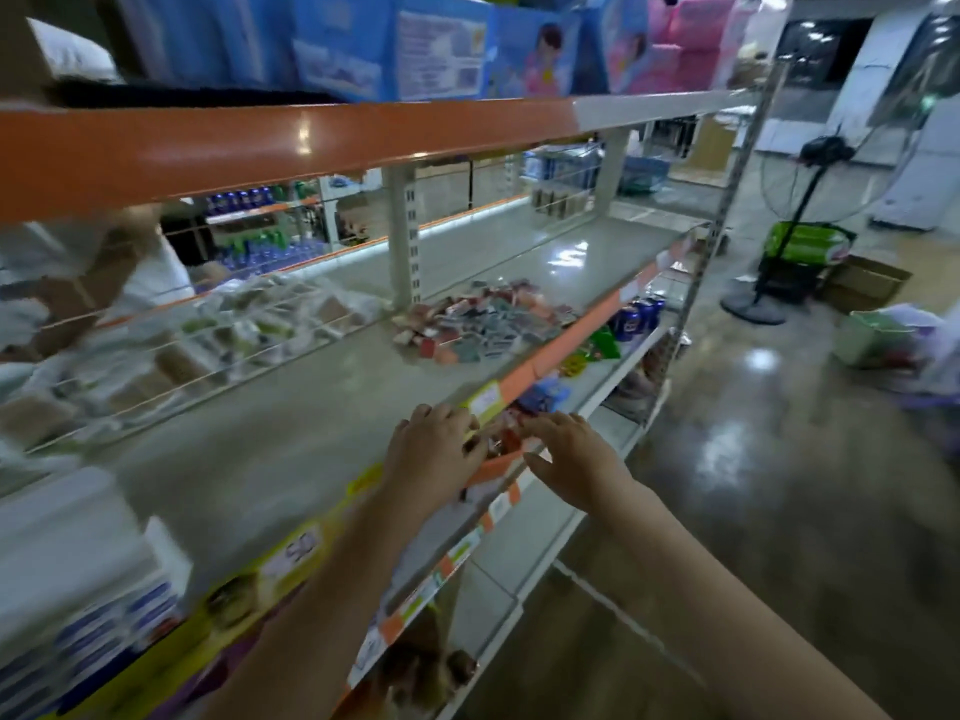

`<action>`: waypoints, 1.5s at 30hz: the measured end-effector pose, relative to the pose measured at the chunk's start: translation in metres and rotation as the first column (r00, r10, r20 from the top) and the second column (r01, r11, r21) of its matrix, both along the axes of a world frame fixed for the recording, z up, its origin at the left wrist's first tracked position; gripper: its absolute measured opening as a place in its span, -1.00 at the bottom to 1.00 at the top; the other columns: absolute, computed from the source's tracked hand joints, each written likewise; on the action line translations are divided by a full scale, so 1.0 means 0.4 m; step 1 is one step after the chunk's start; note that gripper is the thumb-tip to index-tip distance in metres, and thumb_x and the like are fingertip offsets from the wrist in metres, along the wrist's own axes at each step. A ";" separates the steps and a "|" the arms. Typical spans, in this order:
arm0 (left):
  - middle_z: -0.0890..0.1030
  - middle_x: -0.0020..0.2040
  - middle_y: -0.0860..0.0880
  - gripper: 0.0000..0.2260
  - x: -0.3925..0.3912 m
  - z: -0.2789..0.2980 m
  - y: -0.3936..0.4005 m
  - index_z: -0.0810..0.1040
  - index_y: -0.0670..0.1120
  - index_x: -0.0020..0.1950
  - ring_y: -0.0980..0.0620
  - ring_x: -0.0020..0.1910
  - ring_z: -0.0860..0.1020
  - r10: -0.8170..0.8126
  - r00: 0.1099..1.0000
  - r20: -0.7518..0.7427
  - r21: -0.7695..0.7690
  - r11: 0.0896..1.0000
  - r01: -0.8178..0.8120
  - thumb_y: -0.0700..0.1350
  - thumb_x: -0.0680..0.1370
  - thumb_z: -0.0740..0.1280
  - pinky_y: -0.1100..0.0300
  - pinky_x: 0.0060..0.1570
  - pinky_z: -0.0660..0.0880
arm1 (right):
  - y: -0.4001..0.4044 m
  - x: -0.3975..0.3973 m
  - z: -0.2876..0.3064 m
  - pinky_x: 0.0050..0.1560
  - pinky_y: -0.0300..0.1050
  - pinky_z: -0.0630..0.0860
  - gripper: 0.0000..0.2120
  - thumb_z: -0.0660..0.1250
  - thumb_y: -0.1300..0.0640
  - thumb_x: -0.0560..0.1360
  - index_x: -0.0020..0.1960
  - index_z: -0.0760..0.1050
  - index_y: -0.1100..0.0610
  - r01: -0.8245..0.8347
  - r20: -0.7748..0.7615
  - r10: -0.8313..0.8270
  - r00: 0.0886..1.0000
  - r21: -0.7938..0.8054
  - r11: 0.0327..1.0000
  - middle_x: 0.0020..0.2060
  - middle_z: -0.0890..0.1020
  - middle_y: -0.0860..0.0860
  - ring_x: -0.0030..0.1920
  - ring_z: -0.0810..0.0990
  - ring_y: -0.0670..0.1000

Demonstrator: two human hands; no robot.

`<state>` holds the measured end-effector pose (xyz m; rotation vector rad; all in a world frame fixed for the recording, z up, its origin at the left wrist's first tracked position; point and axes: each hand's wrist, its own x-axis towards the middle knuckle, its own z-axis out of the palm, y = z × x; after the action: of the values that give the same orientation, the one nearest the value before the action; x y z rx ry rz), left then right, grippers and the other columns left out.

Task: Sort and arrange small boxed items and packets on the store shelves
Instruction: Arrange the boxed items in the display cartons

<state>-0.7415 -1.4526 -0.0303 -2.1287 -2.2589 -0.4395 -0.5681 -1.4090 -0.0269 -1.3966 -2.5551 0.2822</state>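
A dim store aisle with a glossy floor (753,459) runs along a long metal shelf unit with orange price rails, and everything is smeared by motion blur. Nearest, both forearms reach in from below toward the front edge of the middle shelf (270,433). The left hand (434,449) lies over the rail with its fingers curved down onto a small orange tray (493,467) of little packets, while the right hand (569,459) hovers just beside it, fingers fairly straight and thumb spread; the two hands are close together on either side of the tray. Whether the left fingers actually pinch a packet or only rest on the tray is hard to tell through the blur. Further along the same shelf sits a loose pile of small boxes (483,324), red, grey and blue, well apart from the hands. Beyond it, cans (636,314) show on the shelf below, and a standing fan (810,200) is out on the floor. The step in hand looks like gathering or steadying the tray at the shelf edge, early in the sorting, since the pile is still a jumble. The next move likely calls for a firm two-handed hold on the tray, lifting it level so nothing spills, then carrying it toward the pile.
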 end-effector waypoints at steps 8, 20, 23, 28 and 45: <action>0.53 0.14 -0.05 -0.68 0.037 -0.021 0.334 0.52 -0.02 0.19 -0.06 0.12 0.46 0.036 0.995 0.092 0.042 0.998 -0.040 0.12 0.54 0.24 0.12 0.04 0.41 | 0.310 0.057 -0.038 0.06 -0.07 0.36 -0.78 0.20 0.13 0.57 0.17 0.49 0.17 0.017 -0.096 -0.018 0.995 -0.015 1.000 0.11 0.51 0.12 0.15 0.46 0.14; 0.51 0.24 -0.05 -0.63 -0.039 -0.068 0.732 0.43 -0.01 0.35 -0.06 0.21 0.46 0.107 0.994 0.038 -0.033 0.994 -0.106 -0.07 0.54 0.32 0.06 0.13 0.44 | 0.801 0.048 -0.075 0.24 -0.04 0.39 -0.61 0.23 0.11 0.55 0.36 0.36 0.08 0.039 -0.049 -0.044 0.998 -0.094 0.995 0.26 0.45 0.06 0.31 0.37 0.10; 0.46 0.31 -0.01 -0.59 -0.050 -0.086 0.771 0.43 0.02 0.35 -0.03 0.27 0.41 0.129 0.991 0.023 -0.053 0.990 -0.127 -0.19 0.52 0.32 0.08 0.20 0.41 | 0.902 0.043 -0.080 0.25 0.00 0.39 -0.63 0.20 0.08 0.57 0.36 0.38 0.11 0.029 -0.080 -0.036 0.996 -0.094 0.995 0.25 0.45 0.09 0.30 0.38 0.14; 0.45 0.28 0.07 -0.65 -0.046 -0.095 0.807 0.50 0.08 0.25 0.02 0.24 0.41 0.224 0.973 0.061 -0.052 0.974 -0.221 -0.18 0.50 0.36 0.13 0.15 0.43 | 1.074 0.051 -0.090 0.21 -0.04 0.35 -0.62 0.21 0.26 0.48 0.29 0.44 0.13 -0.048 -0.038 0.045 0.998 -0.099 0.994 0.17 0.48 0.13 0.23 0.40 0.16; 0.50 0.10 0.05 -0.73 0.088 -0.095 0.825 0.49 0.05 0.11 0.03 0.12 0.47 0.584 0.783 0.215 -0.025 0.805 -0.593 -0.08 0.45 0.44 0.23 -0.10 0.37 | 1.259 0.073 -0.094 -0.05 -0.36 0.37 -0.70 0.34 0.13 0.48 0.20 0.45 0.09 -0.583 -0.152 0.563 0.812 -0.192 0.789 0.02 0.34 -0.08 -0.06 0.44 -0.11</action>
<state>-0.7061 -1.1225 -0.0682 -1.2734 -2.8202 -0.6958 -0.5388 -0.9053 -0.0646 -0.5868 -2.8792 0.7410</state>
